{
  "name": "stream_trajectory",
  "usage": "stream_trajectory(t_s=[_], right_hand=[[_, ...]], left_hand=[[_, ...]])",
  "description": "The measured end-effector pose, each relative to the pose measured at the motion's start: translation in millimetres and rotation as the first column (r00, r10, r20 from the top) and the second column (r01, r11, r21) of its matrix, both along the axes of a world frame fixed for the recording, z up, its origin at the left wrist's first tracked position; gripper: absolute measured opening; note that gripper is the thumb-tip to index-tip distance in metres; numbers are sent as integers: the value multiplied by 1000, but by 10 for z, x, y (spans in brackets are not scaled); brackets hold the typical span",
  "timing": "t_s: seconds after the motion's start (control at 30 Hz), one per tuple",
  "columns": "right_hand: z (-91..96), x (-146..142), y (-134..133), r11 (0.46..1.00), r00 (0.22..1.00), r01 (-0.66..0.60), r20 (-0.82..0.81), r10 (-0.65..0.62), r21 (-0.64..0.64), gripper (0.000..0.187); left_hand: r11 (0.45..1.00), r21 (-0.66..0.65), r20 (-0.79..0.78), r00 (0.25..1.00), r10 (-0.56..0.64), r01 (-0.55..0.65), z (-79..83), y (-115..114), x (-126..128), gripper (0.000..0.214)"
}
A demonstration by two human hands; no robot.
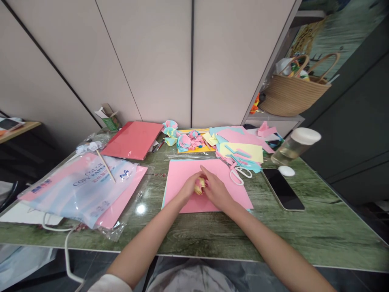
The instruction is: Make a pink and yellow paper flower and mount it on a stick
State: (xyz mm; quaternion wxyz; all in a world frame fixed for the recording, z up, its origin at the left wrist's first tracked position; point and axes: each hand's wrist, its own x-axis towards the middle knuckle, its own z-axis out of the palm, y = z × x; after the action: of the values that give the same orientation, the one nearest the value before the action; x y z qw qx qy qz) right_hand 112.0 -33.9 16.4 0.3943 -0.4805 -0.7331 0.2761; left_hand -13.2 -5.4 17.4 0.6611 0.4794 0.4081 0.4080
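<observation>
Right at the middle of the pink sheet (194,172), a small yellow-and-pink paper wad (199,185) sits pinched between both hands. The left hand (189,187) closes on it from the left, fingers curled against its side, and the right hand (216,190) covers it from the right, its fingers (206,173) bent over the top and pressed on the paper. Both hands rest low over the sheet, which lies flat on the green surface (304,231).

Just right of the sheet lie white scissors (240,175), touching its edge, and beyond them a black phone (283,189) lies face up. A small white lid (286,171) sits by the phone's top end, with a clear jar (293,147) tilted behind it. Behind the sheet a heap of pink, blue and yellow scraps (240,148) spreads, along with folded paper flowers (185,140) on a yellow card. A red folder (133,140) lies to the back left. Nearer on the left, a pack of copy paper (82,186) in plastic carries a thin wooden stick (105,166). A woven basket (293,91) stands on a shelf at the far right.
</observation>
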Motion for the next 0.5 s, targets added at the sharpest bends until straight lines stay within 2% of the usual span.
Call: stream_trajectory(t_s=[0.07, 0.17, 0.27, 0.37, 0.5], right_hand=[[8, 16, 7, 1000, 998, 8, -60, -9, -17, 64], [15, 45, 40, 992, 977, -19, -214, -9, -129, 61], [-4, 55, 72, 980, 958, -40, -285, -18, -196, 59], [-34, 34, 74, 986, 973, -15, -228, -24, -167, 61], [-44, 5, 45, 1000, 999, 24, -32, -24, 8, 64]], left_hand=[[999, -37, 29, 1000, 13, -11, 4, 2, 1, 26], [999, -36, 40, 999, 4, -3, 5, 11, -9, 30], [998, 58, 3, 1000, 24, -24, 1, 14, -17, 29], [982, 190, -71, 997, 34, -20, -23, 1, 3, 30], [976, 213, -159, 985, 73, -38, -72, -23, 47, 32]])
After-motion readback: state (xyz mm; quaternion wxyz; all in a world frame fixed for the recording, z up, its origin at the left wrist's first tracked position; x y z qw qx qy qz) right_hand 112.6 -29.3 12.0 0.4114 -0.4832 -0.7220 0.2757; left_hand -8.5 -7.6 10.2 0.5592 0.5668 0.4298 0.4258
